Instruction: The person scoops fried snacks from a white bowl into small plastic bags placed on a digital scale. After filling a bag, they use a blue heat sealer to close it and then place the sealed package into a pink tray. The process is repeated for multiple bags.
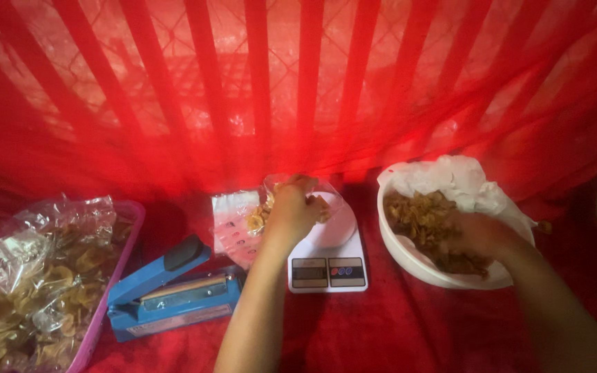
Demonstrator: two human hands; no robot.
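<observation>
My left hand [291,211] grips the rim of a clear plastic bag [329,200] partly filled with chips, which rests on a small white kitchen scale [326,266]. My right hand [475,235] is down inside a white bowl [409,259] of brown chips [416,214], fingers closed among them; the hand is blurred. The bowl is lined with a white plastic bag [450,176] and stands right of the scale.
A blue heat sealer [167,293] lies left of the scale, with flat empty pouches [233,214] behind it. A pink tray [115,290] at far left holds several filled chip bags [36,276]. Red cloth covers the surface; a red striped curtain [298,83] hangs behind.
</observation>
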